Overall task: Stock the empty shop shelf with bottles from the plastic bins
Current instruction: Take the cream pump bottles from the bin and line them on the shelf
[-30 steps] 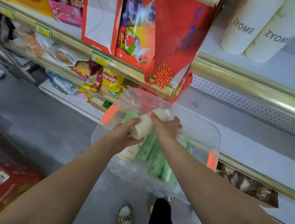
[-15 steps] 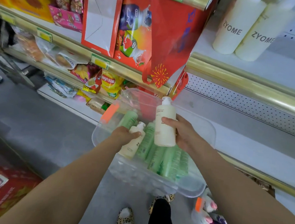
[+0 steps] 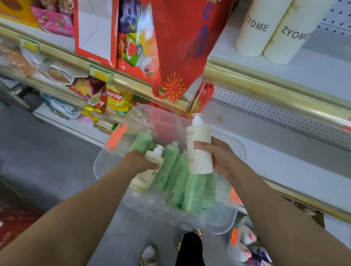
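**One cream bottle lifted, a second gripped in the bin**

The step in hand is the pick from the bin. The right hand (image 3: 224, 158) is wrapped round a cream plastic pump bottle (image 3: 199, 143), thumb across its front and fingers behind. It holds the bottle upright above the right half of the clear plastic bin (image 3: 105, 165). The left hand (image 3: 138, 161) reaches into the bin's left side, with its fingers curled over a second cream pump bottle (image 3: 145, 178). That bottle lies tilted against the pale green bottles (image 3: 169, 166) packed along the bin's middle, and it looks gripped but not yet lifted out.

The likely target is the white upper shelf (image 3: 313, 72) at the right. Two tall cream bottles marked ZYOME (image 3: 256, 30) stand there towards the back, behind the gold front rail (image 3: 279, 88). The next move calls for raising the held bottle over that rail and setting it upright beside those two without knocking them. The left hand's bottle must first be drawn free of the green ones. A second clear bin (image 3: 251, 256) of bottles sits on the floor at lower right.
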Motion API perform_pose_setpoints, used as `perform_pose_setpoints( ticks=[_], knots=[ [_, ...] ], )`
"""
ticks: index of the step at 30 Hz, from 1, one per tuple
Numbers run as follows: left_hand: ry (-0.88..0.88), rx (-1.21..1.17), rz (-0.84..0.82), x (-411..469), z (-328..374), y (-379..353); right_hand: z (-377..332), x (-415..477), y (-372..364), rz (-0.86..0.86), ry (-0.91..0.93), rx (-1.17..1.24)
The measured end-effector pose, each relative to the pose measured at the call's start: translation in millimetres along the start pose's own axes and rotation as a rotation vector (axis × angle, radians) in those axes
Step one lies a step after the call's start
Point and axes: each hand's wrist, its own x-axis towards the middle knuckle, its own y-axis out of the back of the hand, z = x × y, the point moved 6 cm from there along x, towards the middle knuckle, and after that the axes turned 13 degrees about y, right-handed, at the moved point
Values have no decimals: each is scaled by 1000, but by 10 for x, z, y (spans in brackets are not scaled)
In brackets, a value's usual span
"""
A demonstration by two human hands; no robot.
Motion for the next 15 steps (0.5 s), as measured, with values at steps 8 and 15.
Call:
perform_pose_setpoints(
  ticks=[8, 15],
  knots=[
    [-3, -179, -376, -38, -7, -254, 27, 44, 8, -89, -25, -1],
    [-18, -289, -387, -129, 48, -302, -90, -74, 46, -67, 38, 13]
  ],
)
